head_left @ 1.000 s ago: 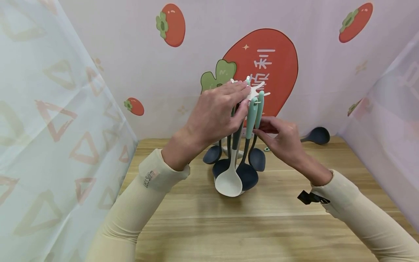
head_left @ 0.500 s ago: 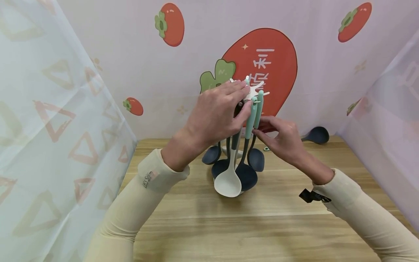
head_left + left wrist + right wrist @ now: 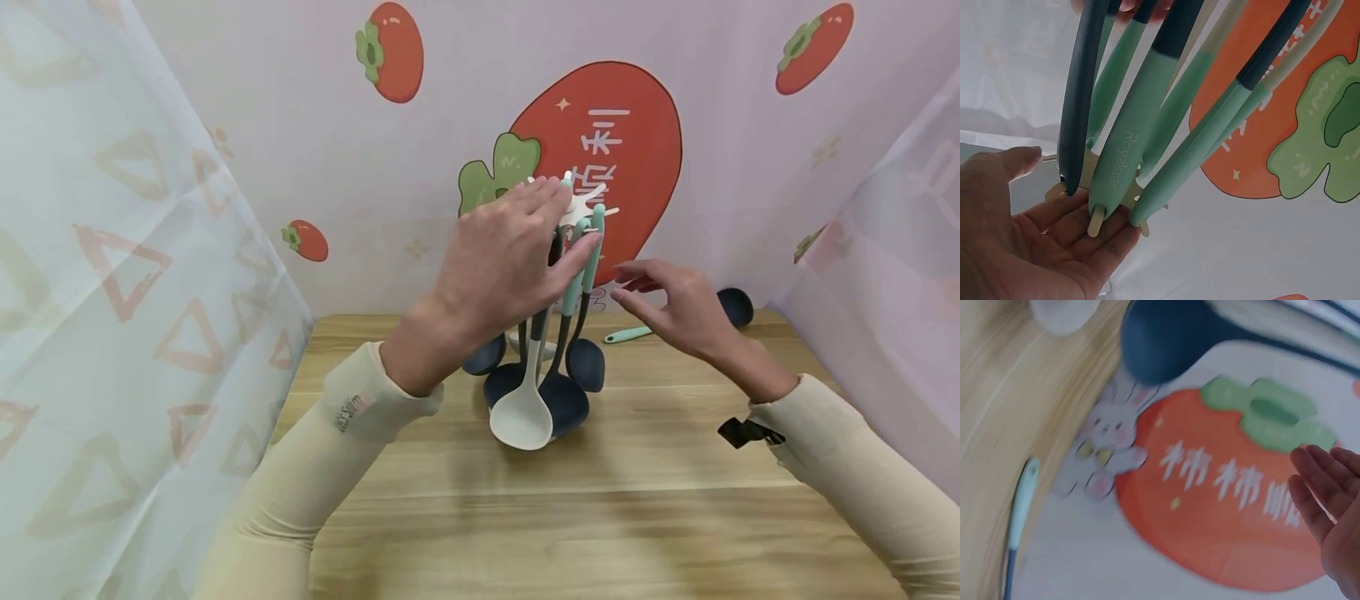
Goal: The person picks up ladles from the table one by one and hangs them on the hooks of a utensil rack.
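A white rack with radiating hooks (image 3: 579, 208) stands on the table, hung with mint-handled and dark-handled kitchen utensils. Among them are a white ladle (image 3: 522, 418) in front, a dark ladle (image 3: 564, 406) beside it and a dark spoon (image 3: 586, 364) at the right. My left hand (image 3: 504, 260) rests its straight fingers on the rack's top; in the left wrist view the fingers (image 3: 1075, 234) touch the hooks and handle ends, among them a mint handle (image 3: 1127, 137) marked Royalstar. My right hand (image 3: 678, 308) is held apart, right of the rack, with loosely bent fingers and nothing in them.
A utensil with a dark bowl (image 3: 737, 307) and a mint handle (image 3: 628, 335) lies at the back right of the wooden table (image 3: 600, 533), partly behind my right hand. Printed cloth walls (image 3: 300, 150) enclose the table at the back and both sides.
My right hand has let go of the dark spoon on the rack's right side and drawn away to the right. The left thumb has shifted right across the handles; the rack stays put.
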Available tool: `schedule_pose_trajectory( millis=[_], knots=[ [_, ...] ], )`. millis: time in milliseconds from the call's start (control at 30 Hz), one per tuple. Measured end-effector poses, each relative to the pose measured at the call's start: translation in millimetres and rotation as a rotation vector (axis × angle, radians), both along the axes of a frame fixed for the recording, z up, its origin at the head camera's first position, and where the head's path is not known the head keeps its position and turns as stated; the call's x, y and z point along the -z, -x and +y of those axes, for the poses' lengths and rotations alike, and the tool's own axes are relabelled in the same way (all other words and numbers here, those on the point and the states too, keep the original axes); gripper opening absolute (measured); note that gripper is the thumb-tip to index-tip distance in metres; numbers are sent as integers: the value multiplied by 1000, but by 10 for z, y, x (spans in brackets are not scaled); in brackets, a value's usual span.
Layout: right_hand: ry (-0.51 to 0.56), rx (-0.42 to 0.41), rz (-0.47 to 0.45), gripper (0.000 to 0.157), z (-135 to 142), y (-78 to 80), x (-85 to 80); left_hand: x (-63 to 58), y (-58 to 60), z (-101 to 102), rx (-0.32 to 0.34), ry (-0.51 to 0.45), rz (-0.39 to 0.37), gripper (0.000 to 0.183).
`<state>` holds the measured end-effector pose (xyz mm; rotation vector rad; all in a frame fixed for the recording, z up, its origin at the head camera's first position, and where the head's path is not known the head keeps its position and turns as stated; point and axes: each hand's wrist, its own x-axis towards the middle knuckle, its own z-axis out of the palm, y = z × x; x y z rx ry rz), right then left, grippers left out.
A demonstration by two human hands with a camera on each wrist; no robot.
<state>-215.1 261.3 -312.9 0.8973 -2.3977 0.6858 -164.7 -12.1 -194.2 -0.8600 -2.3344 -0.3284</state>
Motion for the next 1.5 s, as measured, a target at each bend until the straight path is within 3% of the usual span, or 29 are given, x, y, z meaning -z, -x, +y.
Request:
schedule_pose_trajectory(
  millis=[300, 500, 633, 900, 1267, 1500],
  knots=[
    [-216, 125, -110, 40, 361, 323, 262, 6, -9, 69, -80, 31, 7, 55],
    [-358, 193, -274, 47, 540, 468, 420, 13, -9, 86, -103, 10, 44, 48],
    [-413, 197, -364, 47, 639, 568, 548, 32, -4, 88, -104, -21, 74, 44],
    [-475, 178, -441, 46, 782, 790, 815, 33, 4, 87, -106, -57, 127, 44],
    [-498, 188, -538, 42, 922, 927, 1129, 13, 16, 53, -51, -60, 90, 40],
    [-528, 163, -493, 38, 984, 979, 1347, 3, 56, 3, 28, -66, 65, 37]
  ],
)
